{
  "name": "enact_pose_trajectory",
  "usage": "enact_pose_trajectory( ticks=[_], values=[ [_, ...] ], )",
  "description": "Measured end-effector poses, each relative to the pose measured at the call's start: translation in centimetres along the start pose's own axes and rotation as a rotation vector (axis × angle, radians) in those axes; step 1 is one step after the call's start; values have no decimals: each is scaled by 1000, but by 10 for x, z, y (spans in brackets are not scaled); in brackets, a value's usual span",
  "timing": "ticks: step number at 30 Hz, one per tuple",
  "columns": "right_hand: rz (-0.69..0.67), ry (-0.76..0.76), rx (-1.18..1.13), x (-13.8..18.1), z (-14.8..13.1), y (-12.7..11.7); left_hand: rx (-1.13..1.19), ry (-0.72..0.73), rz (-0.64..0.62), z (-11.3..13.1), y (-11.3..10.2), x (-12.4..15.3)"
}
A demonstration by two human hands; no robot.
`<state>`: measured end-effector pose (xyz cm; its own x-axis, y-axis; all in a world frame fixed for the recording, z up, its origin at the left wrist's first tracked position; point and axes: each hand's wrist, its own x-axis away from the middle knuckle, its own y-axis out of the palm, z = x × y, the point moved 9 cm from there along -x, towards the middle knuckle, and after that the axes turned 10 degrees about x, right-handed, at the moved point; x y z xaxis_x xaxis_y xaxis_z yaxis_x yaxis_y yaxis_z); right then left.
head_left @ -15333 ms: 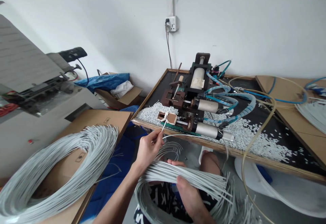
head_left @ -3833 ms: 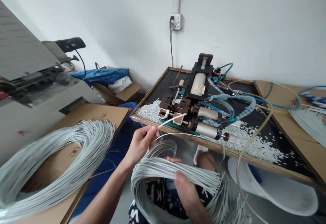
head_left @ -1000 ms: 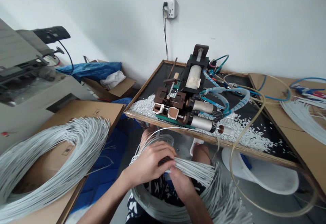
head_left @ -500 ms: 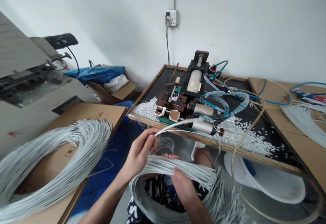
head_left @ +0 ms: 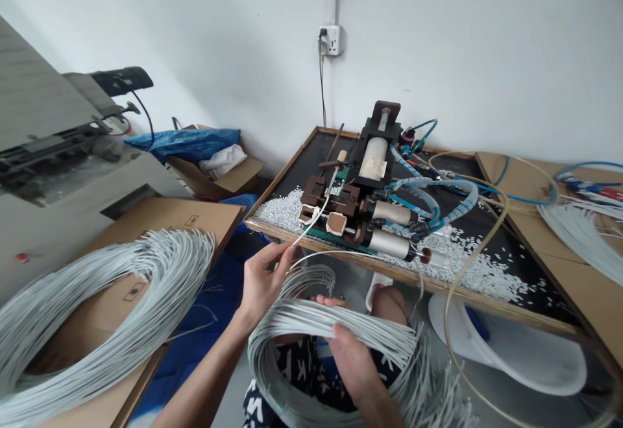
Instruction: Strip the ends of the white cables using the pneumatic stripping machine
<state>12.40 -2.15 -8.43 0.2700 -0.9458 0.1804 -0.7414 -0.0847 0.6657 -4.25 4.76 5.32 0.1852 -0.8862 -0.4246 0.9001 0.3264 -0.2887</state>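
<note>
Between the thumb and fingers of my left hand (head_left: 267,279) is pinched a single white wire (head_left: 311,225). Its far end reaches up between the jaws of a pneumatic machine (head_left: 335,198) on the table. My right hand (head_left: 348,350) is wrapped round a thick coiled bundle of pale grey-white wires (head_left: 341,318) over my lap, thumb on top and fingertips behind it. Loose wire ends fan out to the right of that hand. Another strand of wire arches from near my left hand along the table's front edge.
Small white insulation bits (head_left: 487,272) litter the black tabletop (head_left: 302,155) with its wooden rim. A second wire coil (head_left: 185,272) lies on cardboard (head_left: 117,220) at left, beside a grey machine (head_left: 29,123). A white basin (head_left: 535,356) and a looping hose (head_left: 452,292) are at right.
My left hand has brought the wire's end from pointing right, in front of the machine, to pointing up into its jaws. My right hand keeps its hold on the bundle.
</note>
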Motion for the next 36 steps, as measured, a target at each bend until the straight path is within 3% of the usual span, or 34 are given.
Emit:
enact_pose_trajectory(
  ticks=[7, 22, 36],
  values=[
    [-9, 5, 0, -3, 0, 1, -106, 70, 18, -11, 2, 8],
    [-3, 31, -35, -2, -1, 1, 4, -170, -36, -19, 18, 16],
    [-8, 9, -41, 0, 2, -2, 13, -223, -36, -28, 22, 19]
  ],
)
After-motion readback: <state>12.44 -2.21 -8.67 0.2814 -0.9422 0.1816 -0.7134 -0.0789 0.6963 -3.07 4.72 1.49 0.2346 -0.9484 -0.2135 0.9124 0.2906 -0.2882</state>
